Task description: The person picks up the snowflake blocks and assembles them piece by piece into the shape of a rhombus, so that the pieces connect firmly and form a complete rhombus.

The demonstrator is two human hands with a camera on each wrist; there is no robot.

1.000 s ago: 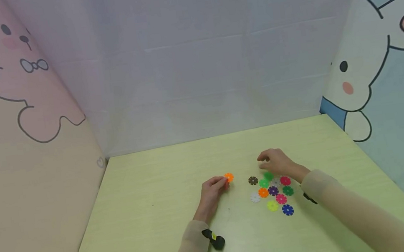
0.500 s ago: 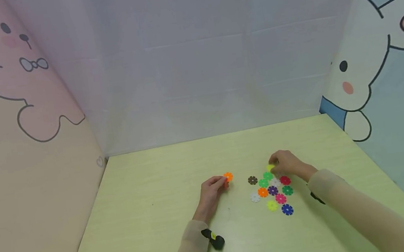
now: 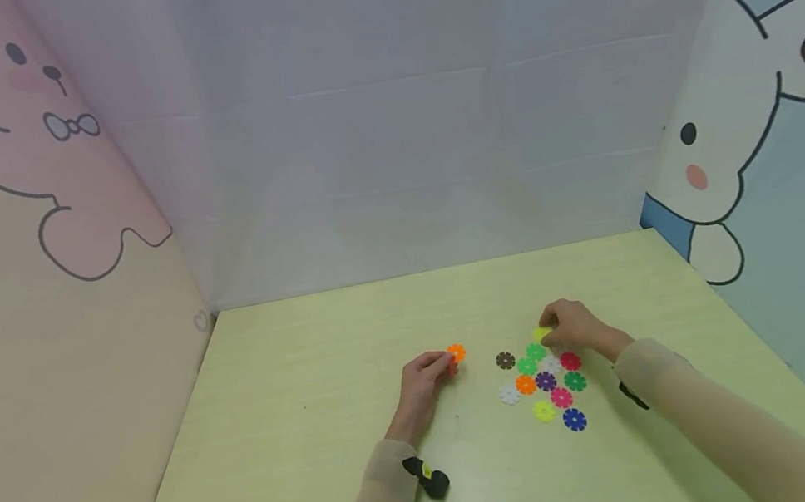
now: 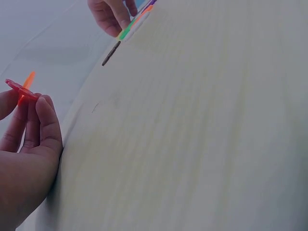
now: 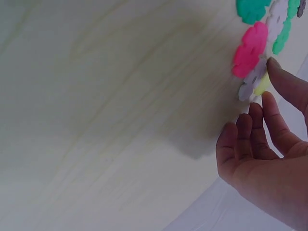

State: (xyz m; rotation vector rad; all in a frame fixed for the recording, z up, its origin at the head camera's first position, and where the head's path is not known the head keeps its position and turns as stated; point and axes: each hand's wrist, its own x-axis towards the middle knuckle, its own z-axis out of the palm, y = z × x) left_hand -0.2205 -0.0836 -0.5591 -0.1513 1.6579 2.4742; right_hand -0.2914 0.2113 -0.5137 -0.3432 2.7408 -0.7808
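Note:
My left hand [image 3: 422,387] pinches a red snowflake disc [image 4: 21,90] between thumb and fingertips. An orange snowflake disc [image 3: 456,352] slots crosswise into it and sticks up. At the back of a group of loose discs, my right hand [image 3: 572,325] bends its thumb and forefinger around the edges of a yellow disc [image 3: 541,334]. In the right wrist view a greyish-white disc [image 5: 252,81] lies right beside the thumb, overlapping the yellow one's view. Close to this hand are a pink disc [image 5: 250,50] and light green discs [image 3: 535,352].
More flat discs lie on the pale table [image 3: 319,429]: brown [image 3: 506,360], orange [image 3: 526,385], purple [image 3: 546,381], dark green [image 3: 575,381], dark blue [image 3: 575,420] and yellow [image 3: 544,411]. A white curtain [image 3: 393,177] hangs behind the table. Cartoon-printed walls [image 3: 28,272] flank it.
My right hand has shifted right and slightly down, uncovering the yellow disc, and its fingers have come to that disc's edges. My left hand keeps its place with the joined discs.

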